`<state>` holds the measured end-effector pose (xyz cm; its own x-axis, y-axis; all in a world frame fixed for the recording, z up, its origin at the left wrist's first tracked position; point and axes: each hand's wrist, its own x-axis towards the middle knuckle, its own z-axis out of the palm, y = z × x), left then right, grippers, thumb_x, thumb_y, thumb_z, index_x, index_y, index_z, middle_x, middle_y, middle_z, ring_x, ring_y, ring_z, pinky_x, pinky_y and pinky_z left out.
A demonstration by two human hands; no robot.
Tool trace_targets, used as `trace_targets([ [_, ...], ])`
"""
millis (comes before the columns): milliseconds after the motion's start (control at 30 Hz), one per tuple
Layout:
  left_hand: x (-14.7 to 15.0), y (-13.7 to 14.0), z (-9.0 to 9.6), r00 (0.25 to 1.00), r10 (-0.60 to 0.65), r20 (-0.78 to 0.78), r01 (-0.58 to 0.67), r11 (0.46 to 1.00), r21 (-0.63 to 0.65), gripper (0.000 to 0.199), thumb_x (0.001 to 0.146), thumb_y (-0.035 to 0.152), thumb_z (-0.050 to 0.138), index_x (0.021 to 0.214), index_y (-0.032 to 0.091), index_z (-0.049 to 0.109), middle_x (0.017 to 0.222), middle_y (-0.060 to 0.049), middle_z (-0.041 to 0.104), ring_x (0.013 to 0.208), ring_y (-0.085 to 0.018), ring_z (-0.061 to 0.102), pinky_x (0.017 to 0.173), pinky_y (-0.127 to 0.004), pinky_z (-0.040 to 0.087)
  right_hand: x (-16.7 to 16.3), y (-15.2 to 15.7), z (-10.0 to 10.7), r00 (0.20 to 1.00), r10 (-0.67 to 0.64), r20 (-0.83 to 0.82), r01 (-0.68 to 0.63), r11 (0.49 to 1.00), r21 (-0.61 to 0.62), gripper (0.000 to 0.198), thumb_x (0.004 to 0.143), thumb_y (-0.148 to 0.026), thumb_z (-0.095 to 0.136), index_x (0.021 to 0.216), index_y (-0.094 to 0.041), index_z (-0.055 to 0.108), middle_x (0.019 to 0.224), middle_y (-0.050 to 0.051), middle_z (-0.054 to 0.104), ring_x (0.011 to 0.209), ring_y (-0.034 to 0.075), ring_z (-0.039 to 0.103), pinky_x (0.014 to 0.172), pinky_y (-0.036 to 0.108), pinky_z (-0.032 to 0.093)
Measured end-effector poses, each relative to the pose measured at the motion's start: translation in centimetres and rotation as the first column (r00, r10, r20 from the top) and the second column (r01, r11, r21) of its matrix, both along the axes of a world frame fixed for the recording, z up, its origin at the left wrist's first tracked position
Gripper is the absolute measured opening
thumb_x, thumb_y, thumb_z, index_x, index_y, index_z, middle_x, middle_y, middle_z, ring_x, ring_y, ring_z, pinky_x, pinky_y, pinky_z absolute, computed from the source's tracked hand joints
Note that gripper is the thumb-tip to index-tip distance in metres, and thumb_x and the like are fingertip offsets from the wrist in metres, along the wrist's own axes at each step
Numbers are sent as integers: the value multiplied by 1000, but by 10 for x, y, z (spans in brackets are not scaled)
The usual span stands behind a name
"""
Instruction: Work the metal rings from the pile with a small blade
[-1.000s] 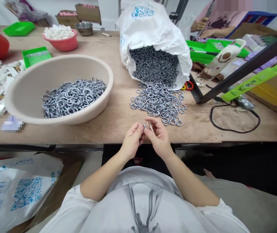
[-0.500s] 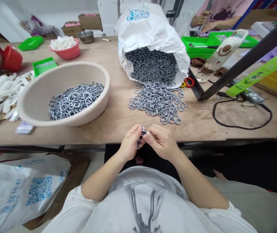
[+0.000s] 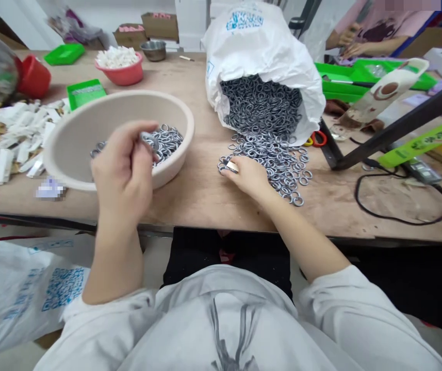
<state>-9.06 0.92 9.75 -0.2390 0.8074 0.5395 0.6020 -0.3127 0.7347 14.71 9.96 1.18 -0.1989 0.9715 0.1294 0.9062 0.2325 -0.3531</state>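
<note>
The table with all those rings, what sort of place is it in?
Probably a small workshop or factory: a white sack spills grey rings onto the table, a big basin holds more, and another person's hands show farther back.

left grip (image 3: 123,172): curled, raised, blurred | right grip (image 3: 248,175): pinching, low | arms (image 3: 301,232): apart, stretched forward

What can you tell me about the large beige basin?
The large beige basin is wide, round-walled and smooth, apparently plastic, with a thick rim. It rests on the wooden table, mouth up, with gray rings heaped inside, mostly toward its right side. The blurred left hand hides part of the near rim; whether they touch, I cannot tell.
</note>
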Motion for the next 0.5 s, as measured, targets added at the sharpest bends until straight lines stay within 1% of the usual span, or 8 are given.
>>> trace_targets([
  [67, -21, 20, 13, 889, 133, -439, -178, 982, -62, 34, 95, 32, 50, 123, 21, 68, 115, -7, 71, 105, -25, 60, 99, -47, 44, -11, 15, 3, 991, -5, 137, 10, 999, -36, 29, 88, -43, 66, 102, -18, 72, 110, 15, 71, 93, 28, 65, 72, 33, 43],
  [100, -28, 27, 16, 820, 113, -560, -219, 968, -124, 35, 94, 33, 52, 120, 19, 70, 119, -10, 71, 112, -29, 59, 102, -51, 42, -14, 20, 4, 985, -7, 175, 17, 998, -52, 28, 88, -42, 66, 100, -18, 73, 110, 16, 72, 93, 27, 66, 73, 33, 43],
  [133, -32, 30, 16, 776, 79, -626, -236, 957, -171, 35, 92, 35, 55, 117, 18, 71, 124, -12, 69, 119, -33, 56, 105, -54, 40, -13, 23, 4, 982, -10, 187, 22, 998, -59, 25, 88, -41, 66, 96, -18, 74, 108, 16, 72, 93, 27, 66, 73, 32, 43],
  [200, -29, 29, 10, 775, 39, -630, -172, 973, -151, 36, 90, 38, 58, 117, 17, 70, 133, -13, 65, 129, -34, 49, 111, -54, 34, -5, 24, 5, 991, -24, 129, 30, 999, -42, 20, 87, -38, 67, 85, -19, 74, 98, 13, 73, 88, 25, 65, 71, 31, 42],
  [267, -14, 19, -4, 848, -4, -530, -12, 1000, -27, 33, 92, 36, 57, 118, 19, 69, 134, -12, 64, 130, -31, 49, 115, -51, 32, 8, 14, 5, 997, -35, -68, 33, 999, -35, 21, 85, -36, 68, 73, -19, 69, 79, 8, 70, 75, 21, 61, 65, 30, 40],
  [333, 10, 7, -23, 915, -189, -355, 207, 978, 13, 25, 94, 32, 54, 112, 23, 69, 117, -10, 70, 115, -28, 58, 108, -46, 38, 19, -5, 5, 913, -30, -406, -5, 996, -84, 27, 84, -41, 69, 68, -20, 63, 63, 2, 60, 61, 16, 52, 58, 28, 37],
  [400, 38, -3, -45, 912, -395, -112, 384, 917, -109, 23, 96, 33, 51, 106, 24, 69, 104, -8, 72, 100, -25, 62, 97, -41, 43, 22, -33, 2, 673, -44, -738, -101, 983, -151, 34, 83, -51, 69, 72, -20, 61, 59, -2, 54, 52, 12, 43, 52, 26, 35],
  [500, 76, -12, -77, 821, -466, 329, 548, 804, -231, 28, 98, 42, 49, 97, 21, 68, 96, -6, 70, 91, -20, 61, 85, -32, 43, 12, -78, -8, 362, -138, -922, -139, 970, -200, 39, 76, -58, 75, 79, -21, 62, 67, -3, 58, 47, 9, 39, 46, 24, 33],
])
